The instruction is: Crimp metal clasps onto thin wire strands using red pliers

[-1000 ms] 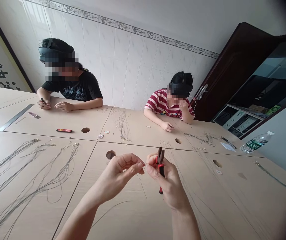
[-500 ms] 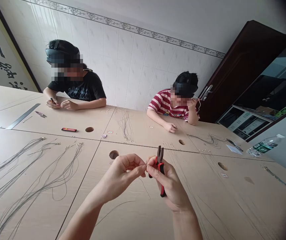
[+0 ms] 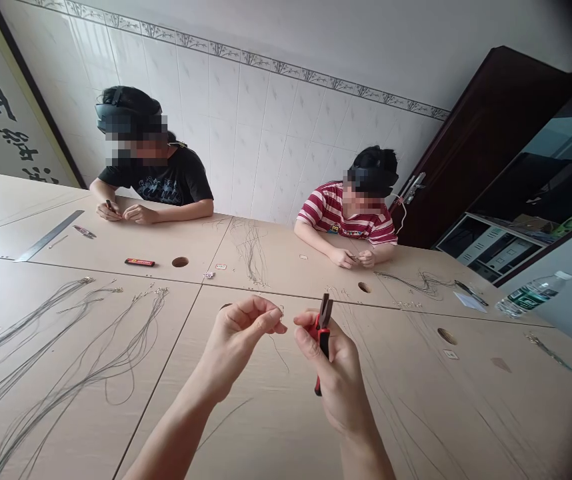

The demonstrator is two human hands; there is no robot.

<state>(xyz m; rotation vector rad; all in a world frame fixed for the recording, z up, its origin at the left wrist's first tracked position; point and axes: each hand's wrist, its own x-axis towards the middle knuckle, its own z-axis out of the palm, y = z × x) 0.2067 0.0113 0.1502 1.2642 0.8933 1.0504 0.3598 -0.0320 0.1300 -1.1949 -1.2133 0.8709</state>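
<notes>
My left hand (image 3: 246,333) pinches a small metallic piece (image 3: 281,312) between thumb and fingertips, over the middle of the table. A thin dark cord (image 3: 281,355) hangs just below those fingers. To its right, my right hand (image 3: 333,360) holds red-and-black pliers (image 3: 323,333) against the palm, jaws pointing up and slightly parted. The right thumb and index fingertips are apart, with a gap between them and my left hand.
Bundles of thin cords (image 3: 81,360) lie at the left, others (image 3: 251,250) farther back. Two people sit across the table (image 3: 176,393). A ruler (image 3: 51,235), a red-black box cutter or marker (image 3: 139,263) and a water bottle (image 3: 533,293) lie there too.
My hands have moved apart; their fingertips met before. The pliers have turned in my right hand. The person in stripes has lowered one hand from the head to the table.
</notes>
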